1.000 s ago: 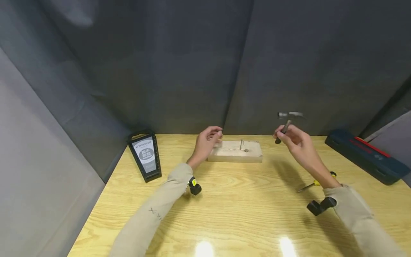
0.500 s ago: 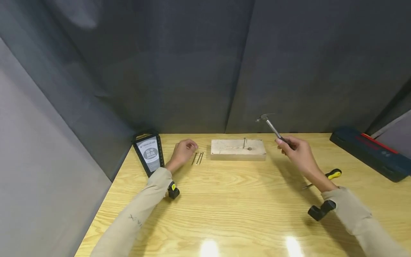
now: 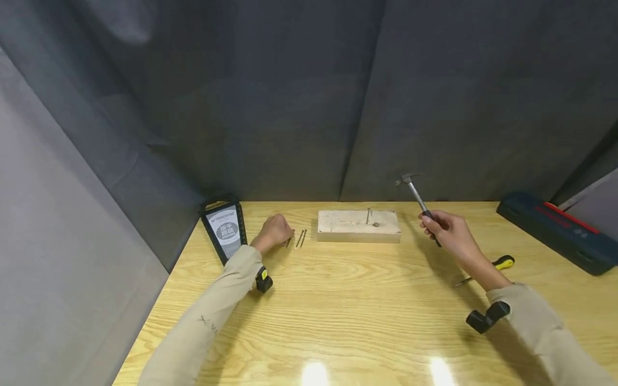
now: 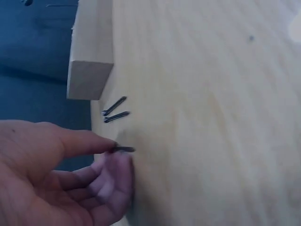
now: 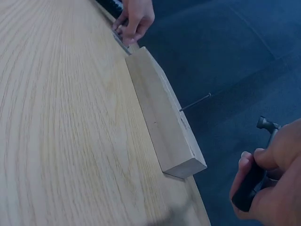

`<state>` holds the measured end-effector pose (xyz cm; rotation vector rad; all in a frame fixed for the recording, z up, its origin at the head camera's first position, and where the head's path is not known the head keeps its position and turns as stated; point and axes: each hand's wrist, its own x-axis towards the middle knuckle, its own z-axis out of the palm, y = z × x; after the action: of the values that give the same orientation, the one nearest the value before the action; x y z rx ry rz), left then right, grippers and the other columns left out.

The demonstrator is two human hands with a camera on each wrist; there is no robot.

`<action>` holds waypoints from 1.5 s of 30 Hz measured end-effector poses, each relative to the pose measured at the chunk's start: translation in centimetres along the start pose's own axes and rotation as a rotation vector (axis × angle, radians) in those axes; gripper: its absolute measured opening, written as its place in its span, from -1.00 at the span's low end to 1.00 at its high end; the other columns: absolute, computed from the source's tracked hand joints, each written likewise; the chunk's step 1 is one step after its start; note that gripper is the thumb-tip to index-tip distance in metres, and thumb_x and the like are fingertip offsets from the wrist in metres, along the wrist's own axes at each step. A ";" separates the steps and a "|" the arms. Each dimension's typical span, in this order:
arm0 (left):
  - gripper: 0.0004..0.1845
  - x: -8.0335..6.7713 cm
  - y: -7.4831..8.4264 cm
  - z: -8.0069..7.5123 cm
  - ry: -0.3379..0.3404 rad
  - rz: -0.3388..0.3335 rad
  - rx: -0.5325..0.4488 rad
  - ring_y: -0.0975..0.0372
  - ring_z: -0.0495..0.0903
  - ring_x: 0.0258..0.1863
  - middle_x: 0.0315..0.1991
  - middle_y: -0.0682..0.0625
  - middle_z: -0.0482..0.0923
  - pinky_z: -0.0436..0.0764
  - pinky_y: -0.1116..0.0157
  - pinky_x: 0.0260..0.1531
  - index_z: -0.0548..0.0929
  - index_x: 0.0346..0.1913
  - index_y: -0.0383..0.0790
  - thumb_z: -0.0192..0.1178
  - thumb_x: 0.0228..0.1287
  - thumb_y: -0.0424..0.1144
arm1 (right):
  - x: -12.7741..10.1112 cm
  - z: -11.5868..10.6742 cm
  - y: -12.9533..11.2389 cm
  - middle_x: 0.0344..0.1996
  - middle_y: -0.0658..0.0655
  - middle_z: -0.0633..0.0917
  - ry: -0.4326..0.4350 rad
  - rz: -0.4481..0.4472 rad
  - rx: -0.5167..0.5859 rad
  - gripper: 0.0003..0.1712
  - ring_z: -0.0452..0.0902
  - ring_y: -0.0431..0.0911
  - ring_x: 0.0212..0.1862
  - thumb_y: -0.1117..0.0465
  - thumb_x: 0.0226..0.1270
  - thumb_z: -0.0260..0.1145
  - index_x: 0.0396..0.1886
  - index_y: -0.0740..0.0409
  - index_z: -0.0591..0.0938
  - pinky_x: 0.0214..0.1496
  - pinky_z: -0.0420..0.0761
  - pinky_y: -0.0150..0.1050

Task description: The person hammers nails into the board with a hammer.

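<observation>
At the table's left side my left hand (image 3: pixel 276 230) pinches a nail (image 4: pixel 125 149) near its head between thumb and fingers, low over the tabletop. Two more nails (image 3: pixel 301 238) lie side by side just right of it. My right hand (image 3: pixel 451 233) grips a claw hammer (image 3: pixel 416 195) by its black handle, head raised and pointing up and left. Between the hands lies a pale wooden block (image 3: pixel 338 225). One nail (image 5: pixel 195 102) stands upright in the block, beside a dark round spot on its top face.
A black case with a white label (image 3: pixel 224 230) lies left of my left hand. By my right forearm is a yellow-and-black screwdriver (image 3: pixel 504 262), partly hidden. A dark blue case with a red strip (image 3: pixel 555 230) sits at the right, and a dark curtain (image 3: pixel 289 107) hangs behind the table.
My left hand has moved left from the block to the loose nails and taken hold of one. My right hand has turned the hammer, its head now tilted to the left.
</observation>
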<state>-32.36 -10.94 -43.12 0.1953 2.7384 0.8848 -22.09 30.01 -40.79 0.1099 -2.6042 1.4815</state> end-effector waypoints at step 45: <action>-0.81 3.0 8.5 9.1 0.202 0.574 -0.694 -0.01 0.80 -0.14 -0.11 -0.21 0.79 0.80 0.29 -0.12 0.77 0.01 -0.39 0.34 0.43 -0.37 | -0.4 2.6 -1.2 -0.23 0.35 0.73 0.022 -0.120 -0.120 -0.67 0.55 -0.27 -0.35 0.29 0.67 0.16 0.11 0.51 0.65 -0.41 0.57 -0.44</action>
<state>-32.28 1.59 -45.84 0.7996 2.3676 2.0286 -21.75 27.21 -41.16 0.2309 -2.6105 1.2771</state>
